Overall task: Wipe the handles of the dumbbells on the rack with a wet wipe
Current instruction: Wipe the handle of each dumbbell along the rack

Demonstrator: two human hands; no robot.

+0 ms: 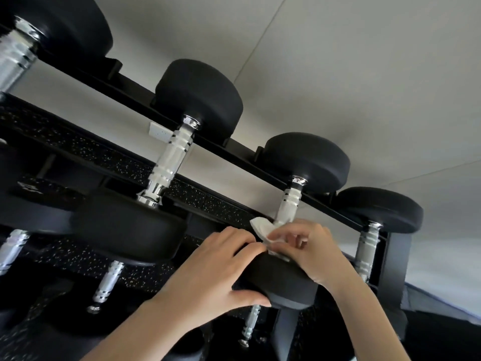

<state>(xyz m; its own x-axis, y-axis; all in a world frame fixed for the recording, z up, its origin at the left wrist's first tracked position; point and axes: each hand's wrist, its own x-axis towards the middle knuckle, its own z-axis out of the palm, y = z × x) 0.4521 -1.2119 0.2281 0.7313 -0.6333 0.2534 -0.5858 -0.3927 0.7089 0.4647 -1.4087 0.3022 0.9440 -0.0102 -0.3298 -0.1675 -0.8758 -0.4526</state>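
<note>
Several black dumbbells with chrome handles lie across a black rack [234, 157]. On the top row, the third dumbbell's handle [289, 207] runs down toward me. A white wet wipe [263, 229] is bunched around the handle's lower part. My right hand [312, 254] pinches the wipe against the handle. My left hand [216, 280] grips the near black head [276, 280] of that dumbbell, thumb under it and fingers over its top edge. The handle's lower end is hidden by my hands.
A larger dumbbell handle [170, 160] lies to the left, a smaller one [367, 248] to the right by the rack's end post [395, 261]. Lower-row handles [108, 282] show beneath. A white wall [338, 74] with a socket [158, 131] is behind.
</note>
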